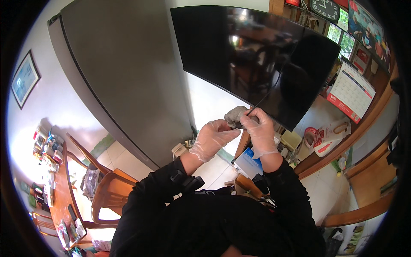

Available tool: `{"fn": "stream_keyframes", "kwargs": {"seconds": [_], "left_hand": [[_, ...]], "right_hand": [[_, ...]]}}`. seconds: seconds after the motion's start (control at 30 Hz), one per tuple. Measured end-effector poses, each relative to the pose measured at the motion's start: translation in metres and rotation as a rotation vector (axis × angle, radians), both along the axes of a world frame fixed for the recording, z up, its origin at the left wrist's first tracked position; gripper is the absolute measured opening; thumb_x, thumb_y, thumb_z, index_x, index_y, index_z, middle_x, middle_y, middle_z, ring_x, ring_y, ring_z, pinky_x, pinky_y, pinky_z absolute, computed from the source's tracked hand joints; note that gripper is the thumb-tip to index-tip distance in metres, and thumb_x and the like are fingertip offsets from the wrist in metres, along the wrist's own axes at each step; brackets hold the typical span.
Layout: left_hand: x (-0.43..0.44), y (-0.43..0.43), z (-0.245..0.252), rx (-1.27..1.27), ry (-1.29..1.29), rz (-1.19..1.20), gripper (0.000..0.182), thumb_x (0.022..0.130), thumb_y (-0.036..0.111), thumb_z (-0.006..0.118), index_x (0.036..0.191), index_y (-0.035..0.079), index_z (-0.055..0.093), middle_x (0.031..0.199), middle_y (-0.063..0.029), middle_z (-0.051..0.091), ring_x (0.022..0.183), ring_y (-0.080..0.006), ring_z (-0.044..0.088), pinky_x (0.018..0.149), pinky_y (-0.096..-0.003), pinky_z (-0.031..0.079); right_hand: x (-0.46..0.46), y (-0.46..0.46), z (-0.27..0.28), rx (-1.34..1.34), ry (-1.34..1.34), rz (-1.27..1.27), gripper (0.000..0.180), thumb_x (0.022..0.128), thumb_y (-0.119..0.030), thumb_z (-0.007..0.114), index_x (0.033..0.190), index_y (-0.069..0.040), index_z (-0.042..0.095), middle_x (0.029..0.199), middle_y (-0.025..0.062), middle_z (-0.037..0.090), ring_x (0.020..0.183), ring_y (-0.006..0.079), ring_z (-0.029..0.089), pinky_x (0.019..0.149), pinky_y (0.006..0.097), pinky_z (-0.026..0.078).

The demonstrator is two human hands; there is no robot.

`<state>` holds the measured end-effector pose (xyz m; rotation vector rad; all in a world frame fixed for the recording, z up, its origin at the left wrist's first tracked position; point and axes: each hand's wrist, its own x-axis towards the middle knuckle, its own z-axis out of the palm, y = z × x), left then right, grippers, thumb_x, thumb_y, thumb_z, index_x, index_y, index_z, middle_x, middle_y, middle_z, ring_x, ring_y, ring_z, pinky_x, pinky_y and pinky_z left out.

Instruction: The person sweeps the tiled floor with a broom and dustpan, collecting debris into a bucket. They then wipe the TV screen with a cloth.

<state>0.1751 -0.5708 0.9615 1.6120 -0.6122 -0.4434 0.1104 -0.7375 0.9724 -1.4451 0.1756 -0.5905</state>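
Both my hands wear thin clear plastic gloves and meet in front of me, below the lower edge of a flat black television (218, 48). My right hand (261, 131) pinches a thin black cable (273, 86) between thumb and finger. From there the cable runs up and to the right across the dark screen. A crumpled grey cloth (235, 114) is bunched just beyond my fingers and touches both hands. My left hand (210, 139) has its thumb and fingers closed at the cloth's near edge. A small dark piece shows by its fingertips; whether it is cable is unclear.
A tall grey refrigerator (125, 64) stands left of the television. A wooden chair (112, 192) and a cluttered table (61, 192) are at the far left. On the right, a wooden shelf holds a desk calendar (351, 90) and bags. A blue-and-white box (249, 163) lies below my right hand.
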Motion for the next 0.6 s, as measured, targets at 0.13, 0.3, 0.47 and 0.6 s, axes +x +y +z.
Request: {"fn": "stream_keyframes", "kwargs": {"seconds": [0.13, 0.3, 0.47, 0.6], "left_hand": [[0.000, -0.004, -0.001, -0.029, -0.038, 0.023, 0.038, 0.088, 0.025, 0.080, 0.106, -0.007, 0.072, 0.087, -0.0065, 0.071, 0.077, -0.0103, 0.061, 0.070, -0.0265, 0.051], [0.003, -0.010, -0.005, -0.053, -0.029, 0.029, 0.039, 0.089, 0.021, 0.079, 0.115, -0.007, 0.070, 0.088, -0.0093, 0.073, 0.076, -0.0105, 0.063, 0.069, -0.0265, 0.053], [0.001, -0.008, 0.000, -0.058, -0.144, 0.158, 0.043, 0.087, 0.021, 0.081, 0.119, -0.004, 0.068, 0.087, -0.0087, 0.071, 0.074, -0.0122, 0.063, 0.067, -0.0273, 0.053], [0.001, -0.005, 0.007, 0.051, -0.376, 0.270, 0.042, 0.085, 0.020, 0.082, 0.118, -0.002, 0.068, 0.085, -0.0082, 0.068, 0.072, -0.0155, 0.063, 0.067, -0.0288, 0.054]], "right_hand": [[0.000, 0.002, 0.000, -0.210, -0.027, -0.036, 0.016, 0.086, -0.011, 0.078, 0.096, -0.004, 0.068, 0.091, 0.0012, 0.065, 0.082, 0.0079, 0.059, 0.075, 0.0239, 0.050], [-0.008, -0.002, 0.007, -0.426, 0.037, -0.080, 0.023, 0.083, -0.009, 0.079, 0.101, -0.003, 0.067, 0.100, 0.0079, 0.071, 0.091, 0.0141, 0.066, 0.082, 0.0287, 0.054], [-0.018, -0.012, 0.014, -0.526, 0.059, -0.274, 0.034, 0.083, -0.011, 0.079, 0.114, -0.004, 0.068, 0.108, 0.0119, 0.071, 0.097, 0.0195, 0.068, 0.087, 0.0323, 0.055], [-0.043, -0.020, 0.025, -0.508, 0.222, -0.198, 0.034, 0.083, -0.011, 0.077, 0.115, -0.002, 0.069, 0.111, 0.0153, 0.071, 0.099, 0.0210, 0.068, 0.090, 0.0329, 0.054]]}}
